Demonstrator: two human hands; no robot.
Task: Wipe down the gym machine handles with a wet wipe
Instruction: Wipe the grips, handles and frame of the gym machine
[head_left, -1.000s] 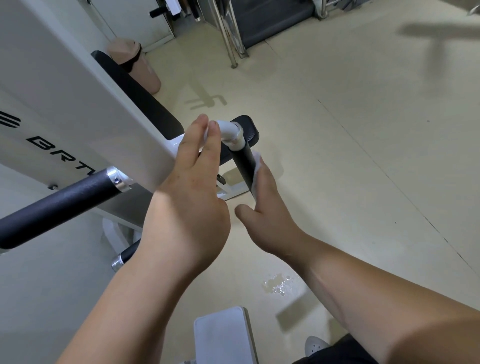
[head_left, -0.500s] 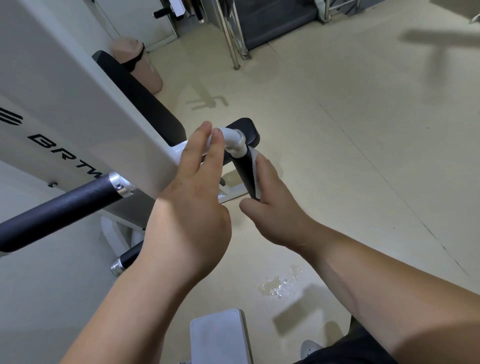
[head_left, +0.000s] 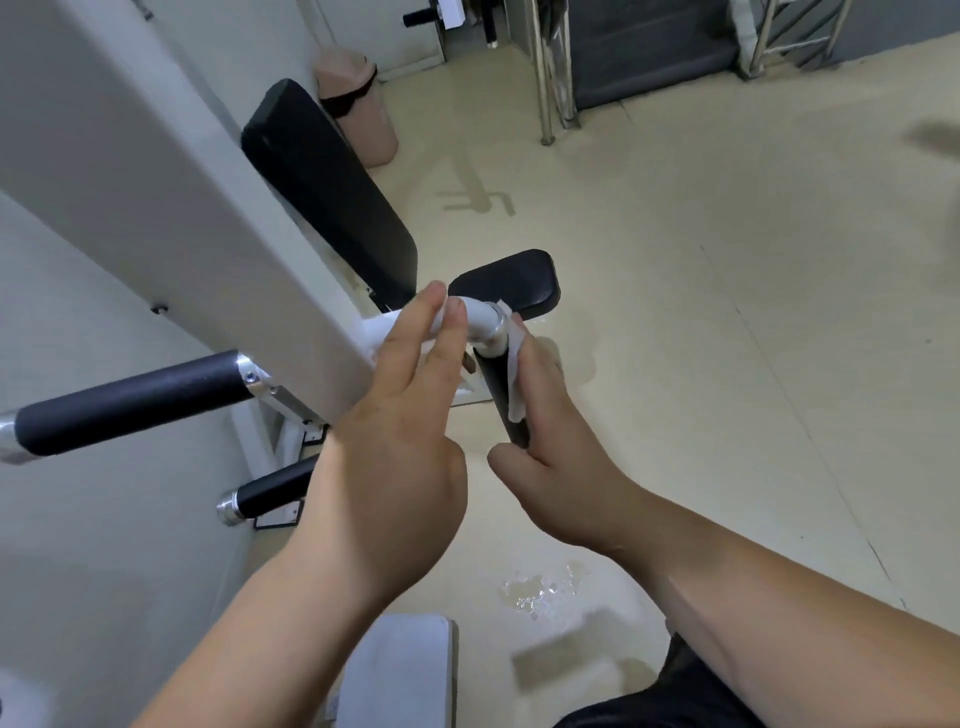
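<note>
Long handle (head_left: 130, 405) and short handle (head_left: 270, 488): round, black, shiny ends. Left hand (head_left: 400, 447) lays straight, close fingers on a smooth white pipe (head_left: 480, 319). Right hand (head_left: 566, 467) presses one thin wipe (head_left: 515, 384) flat on the third handle (head_left: 494, 395), thumb apart.

Nothing here can be read: no lettering, brand or number. The white machine panel (head_left: 156, 182) shows plain paint, and the small white tag (head_left: 451, 13) at the top is too blurred.
</note>
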